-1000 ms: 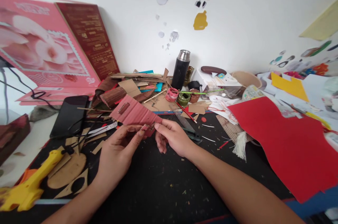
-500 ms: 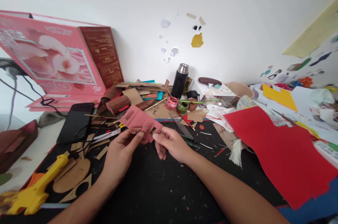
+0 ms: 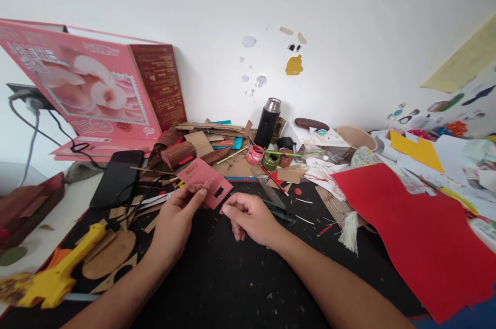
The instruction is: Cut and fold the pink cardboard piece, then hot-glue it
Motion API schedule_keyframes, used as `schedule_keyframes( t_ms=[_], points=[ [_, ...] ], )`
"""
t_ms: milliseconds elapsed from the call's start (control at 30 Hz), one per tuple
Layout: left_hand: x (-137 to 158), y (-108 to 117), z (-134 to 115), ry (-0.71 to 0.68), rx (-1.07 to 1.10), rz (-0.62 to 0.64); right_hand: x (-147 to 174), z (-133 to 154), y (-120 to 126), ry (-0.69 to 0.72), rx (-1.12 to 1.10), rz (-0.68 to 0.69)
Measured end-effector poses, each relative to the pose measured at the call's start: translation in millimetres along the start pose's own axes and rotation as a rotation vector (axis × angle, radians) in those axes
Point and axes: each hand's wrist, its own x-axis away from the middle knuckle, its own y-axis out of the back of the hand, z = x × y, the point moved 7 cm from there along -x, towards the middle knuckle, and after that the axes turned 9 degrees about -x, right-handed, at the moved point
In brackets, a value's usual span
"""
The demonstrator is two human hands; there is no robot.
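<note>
My left hand (image 3: 179, 215) pinches a pink-painted piece of cardboard (image 3: 217, 179) by its lower edge, thumb on top. The piece is tilted and has small rectangular cut-outs; a dark one shows near its right end. Just right of the cardboard, a little apart from it, my right hand (image 3: 251, 218) is closed with thumb against curled forefinger. Whatever its fingertips may hold is too small to make out. Behind the hands stand open jars of pink paint (image 3: 255, 154) and green paint (image 3: 271, 161).
A yellow hot glue gun (image 3: 73, 262) lies at the left, near a black phone (image 3: 117, 179). Cardboard scraps (image 3: 199, 143) are heaped behind the hands. A black flask (image 3: 268, 125) stands by the wall. Red sheet material (image 3: 411, 231) spreads over the right side.
My right hand has come away from the pink cardboard, leaving a small gap and uncovering its dark cut-out. My left hand keeps hold of it. The view has shifted slightly.
</note>
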Motion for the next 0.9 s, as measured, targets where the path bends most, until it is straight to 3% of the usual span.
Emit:
schedule_keyframes(
  t_ms=[133, 300, 600, 900],
  points=[
    [4, -1, -7, -0.016, -0.09, 0.007, 1, 11, 8, 0.084, -0.009, -0.1],
    [18, -13, -25, -0.166, -0.278, 0.095, 1, 18, 17, 0.135, -0.028, -0.168],
    [27, -18, -35, -0.351, -0.523, 0.138, 4, 16, 9, 0.165, 0.075, -0.121],
    [24, -21, -29, -0.283, -0.483, 0.181, 3, 16, 14, 0.089, -0.043, -0.152]
  ],
)
